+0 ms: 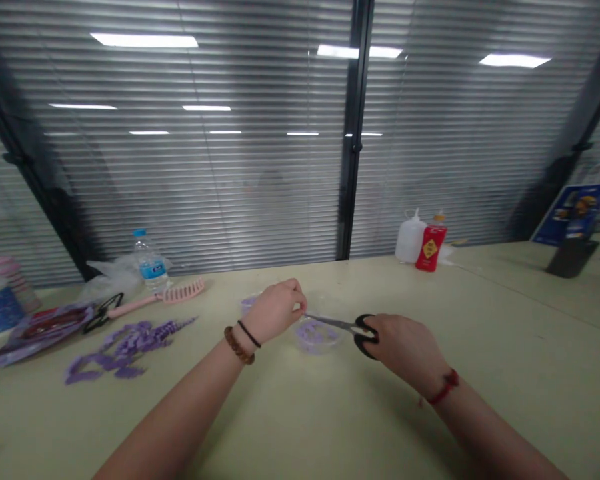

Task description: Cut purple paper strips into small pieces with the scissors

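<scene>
Right hand (403, 347): grip closed around scissors (351, 327), blades above 1 clear bowl (318, 350) on the counter (300, 413). Left hand (276, 308): grip pinched narrow beside blade tips; contents too small to tell.

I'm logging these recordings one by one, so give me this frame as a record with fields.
right hand: holds black-handled scissors
left hand: pinched near the scissors' tips; anything held is too small to tell
by the blades: clear container with purple pieces
to the left: purple strips, pink hairbrush, water bottle
back right: red bottle beside white bottle
</scene>
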Available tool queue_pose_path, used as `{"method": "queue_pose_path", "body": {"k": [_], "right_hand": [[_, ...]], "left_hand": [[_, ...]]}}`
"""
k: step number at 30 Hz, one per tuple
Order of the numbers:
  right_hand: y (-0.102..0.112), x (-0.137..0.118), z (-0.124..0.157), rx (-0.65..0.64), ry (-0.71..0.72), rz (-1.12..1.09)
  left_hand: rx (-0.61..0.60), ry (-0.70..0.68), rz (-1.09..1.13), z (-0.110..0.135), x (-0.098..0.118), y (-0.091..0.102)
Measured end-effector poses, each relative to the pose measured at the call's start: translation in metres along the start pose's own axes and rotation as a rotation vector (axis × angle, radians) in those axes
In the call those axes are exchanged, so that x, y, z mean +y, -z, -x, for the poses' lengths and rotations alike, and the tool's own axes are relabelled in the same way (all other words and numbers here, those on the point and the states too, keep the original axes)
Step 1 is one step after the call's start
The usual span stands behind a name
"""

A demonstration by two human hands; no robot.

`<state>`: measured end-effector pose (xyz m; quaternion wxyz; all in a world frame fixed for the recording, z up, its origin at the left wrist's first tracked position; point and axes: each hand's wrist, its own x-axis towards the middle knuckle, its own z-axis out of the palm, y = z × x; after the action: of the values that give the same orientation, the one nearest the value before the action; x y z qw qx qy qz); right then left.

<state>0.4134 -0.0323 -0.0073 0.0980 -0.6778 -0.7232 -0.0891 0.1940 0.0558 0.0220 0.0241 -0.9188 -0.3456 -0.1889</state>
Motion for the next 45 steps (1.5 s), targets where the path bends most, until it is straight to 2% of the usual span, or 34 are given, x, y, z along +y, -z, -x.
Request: {"method": "queue_pose_path", "body": {"k": [9, 37, 42, 45], "right_hand": [[-0.002, 0.006, -0.001, -0.003, -0.002, 0.012], [0.001, 0.003, -0.001, -0.028, 0.008, 0.054], [-0.003, 0.015, -0.007, 0.073, -0.126, -0.038], [-0.014, 0.020, -0.016, 0.059, -0.220, -0.254]], "left_hand": [[-0.069, -0.009, -0.058, 0.000, 0.005, 0.002], [-0.044, -0.081, -0.197, -0.001, 0.021, -0.008], [-0.022, -0.011, -0.166, 0.000, 0.016, -0.006], [-0.042, -0.012, -0.157, 0.000, 0.014, -0.013]]}}
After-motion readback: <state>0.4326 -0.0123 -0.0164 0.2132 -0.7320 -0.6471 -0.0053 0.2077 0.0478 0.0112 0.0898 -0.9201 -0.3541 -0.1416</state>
